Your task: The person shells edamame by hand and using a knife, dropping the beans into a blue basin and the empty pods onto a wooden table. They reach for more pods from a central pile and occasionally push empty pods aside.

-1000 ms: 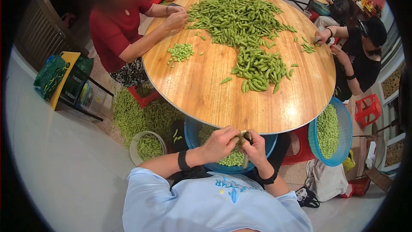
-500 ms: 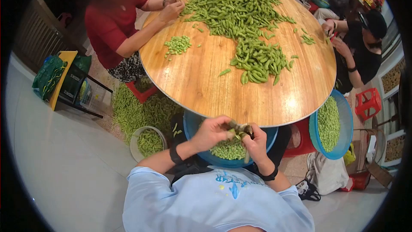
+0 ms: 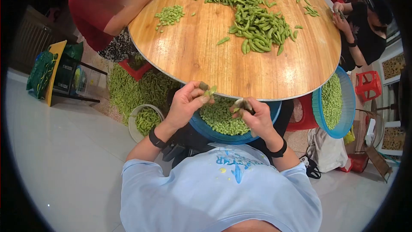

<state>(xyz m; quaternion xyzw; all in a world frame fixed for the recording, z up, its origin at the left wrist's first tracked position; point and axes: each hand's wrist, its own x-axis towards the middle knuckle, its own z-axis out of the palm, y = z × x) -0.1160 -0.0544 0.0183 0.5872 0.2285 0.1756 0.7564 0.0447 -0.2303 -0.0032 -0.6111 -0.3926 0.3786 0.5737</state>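
Observation:
My left hand [image 3: 187, 104] pinches a green edamame pod [image 3: 210, 91] near the table's front edge. A dark cover shows on one of its fingertips. To the right, my right hand [image 3: 257, 119] is closed, also with dark covering at the fingertips; whatever lies between them is too small to make out. Below both hands a blue basin [image 3: 240, 139] at my lap holds many shelled green beans [image 3: 221, 118]. Ahead, a big pile of edamame pods [image 3: 262, 28] lies on the round wooden table [image 3: 180, 56]. A single pod [image 3: 223, 40] rests apart from the pile.
A person in red [image 3: 92, 13] sits at the left beside a small heap of beans [image 3: 169, 15]. Another person in black [image 3: 369, 30] handles something at the right. A second blue basin [image 3: 349, 116] of beans stands right. Pods [image 3: 122, 88] cover the floor left, near a white bucket [image 3: 134, 131].
My hands have come apart, the left moving away with a green pod. The view has tilted down, so the table appears higher.

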